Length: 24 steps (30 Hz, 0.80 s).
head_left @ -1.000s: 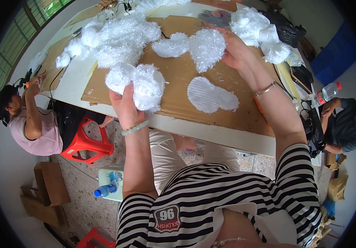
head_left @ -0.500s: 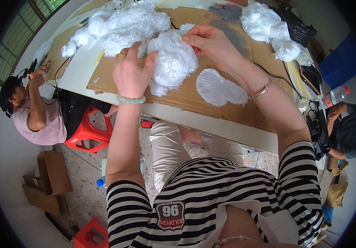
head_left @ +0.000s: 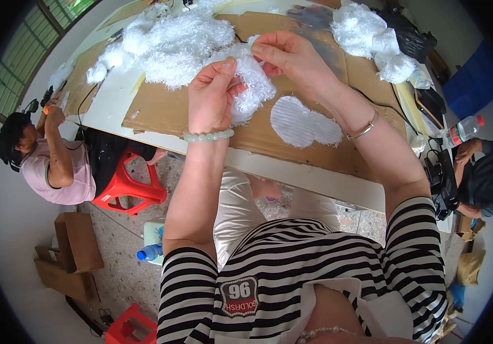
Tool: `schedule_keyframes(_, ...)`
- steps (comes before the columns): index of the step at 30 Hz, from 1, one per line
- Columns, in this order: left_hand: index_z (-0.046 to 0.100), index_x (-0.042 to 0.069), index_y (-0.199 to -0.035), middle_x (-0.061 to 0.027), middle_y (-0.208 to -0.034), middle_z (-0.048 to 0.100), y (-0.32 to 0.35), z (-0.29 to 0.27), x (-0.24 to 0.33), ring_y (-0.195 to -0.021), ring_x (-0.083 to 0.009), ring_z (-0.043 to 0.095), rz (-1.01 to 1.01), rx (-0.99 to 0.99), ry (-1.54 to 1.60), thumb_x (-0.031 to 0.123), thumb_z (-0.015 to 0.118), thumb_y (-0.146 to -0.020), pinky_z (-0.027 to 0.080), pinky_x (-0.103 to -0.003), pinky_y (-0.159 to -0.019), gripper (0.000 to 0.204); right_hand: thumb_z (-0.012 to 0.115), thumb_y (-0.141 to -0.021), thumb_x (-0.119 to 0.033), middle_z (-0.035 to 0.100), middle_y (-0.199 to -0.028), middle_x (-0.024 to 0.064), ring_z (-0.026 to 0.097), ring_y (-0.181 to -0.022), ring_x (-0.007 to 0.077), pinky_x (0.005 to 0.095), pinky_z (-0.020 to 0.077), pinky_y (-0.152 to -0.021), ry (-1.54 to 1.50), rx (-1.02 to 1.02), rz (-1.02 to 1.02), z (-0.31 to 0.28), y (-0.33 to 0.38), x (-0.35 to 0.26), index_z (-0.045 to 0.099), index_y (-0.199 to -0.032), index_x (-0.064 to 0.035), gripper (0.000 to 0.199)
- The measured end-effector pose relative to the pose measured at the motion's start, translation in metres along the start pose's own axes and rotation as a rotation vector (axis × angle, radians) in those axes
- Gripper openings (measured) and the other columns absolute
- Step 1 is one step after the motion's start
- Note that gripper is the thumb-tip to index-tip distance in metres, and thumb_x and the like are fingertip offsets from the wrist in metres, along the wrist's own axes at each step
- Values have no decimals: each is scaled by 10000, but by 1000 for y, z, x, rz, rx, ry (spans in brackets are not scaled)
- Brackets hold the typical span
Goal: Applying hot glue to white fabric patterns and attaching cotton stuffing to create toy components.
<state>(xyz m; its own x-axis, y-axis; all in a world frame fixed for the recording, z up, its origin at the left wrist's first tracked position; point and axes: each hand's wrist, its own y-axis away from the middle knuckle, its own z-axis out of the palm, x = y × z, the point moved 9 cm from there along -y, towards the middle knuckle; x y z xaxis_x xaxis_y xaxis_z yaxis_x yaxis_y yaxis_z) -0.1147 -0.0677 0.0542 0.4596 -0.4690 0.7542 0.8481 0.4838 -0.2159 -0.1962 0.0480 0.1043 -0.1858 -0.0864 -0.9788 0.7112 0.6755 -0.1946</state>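
A white fluffy fabric piece [head_left: 256, 86] hangs between my hands above brown cardboard [head_left: 160, 109]. My left hand [head_left: 213, 94], with a pale green bead bracelet at the wrist, is closed in a pinch at the piece's left edge. At its far upper edge, my right hand [head_left: 286, 54] pinches the fabric between thumb and fingertips. The fingers hide part of both held edges. Just right of the held piece, a white fabric cutout [head_left: 301, 121] lies flat on the cardboard, ribbed side up.
A pile of white fluffy pieces [head_left: 177, 46] covers the table's far left. More white pieces [head_left: 366, 34] lie far right, beside a black plastic bag [head_left: 409, 40]. A bottle [head_left: 465, 131] stands at the right edge. People sit left [head_left: 57, 166] and right [head_left: 481, 178].
My left hand has moved right and up, its spread fingers now closed in a pinch on the fluffy fabric. My right hand stays nearly in place. The piece has been raised and narrowed.
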Motion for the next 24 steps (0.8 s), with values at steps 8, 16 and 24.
schedule_keyframes(8,664,-4,-872,-40,-764,651,3,12,4,-647,-91,576,22,-38,-20,104,646,-885,492,-217,-620,111,634,-878,-140,616,-853,7,547,-804,66,226,452,-697,374,-271,-110,14,16,-10,623,-936,1,152)
schedule_keyframes(16,660,-10,-966,-42,-838,669,17,15,6,-675,-71,571,148,-8,-123,1,666,-843,448,-195,-593,124,592,-914,-172,606,-858,32,550,-798,94,241,462,-737,-33,-238,81,11,16,8,613,-975,2,186)
schedule_keyframes(24,678,5,-904,-35,-799,666,16,8,-1,-655,-73,572,103,78,-118,48,690,-843,455,-196,-582,76,640,-884,-148,629,-866,25,575,-778,93,233,483,-728,240,-235,-66,7,22,-5,627,-967,-9,162)
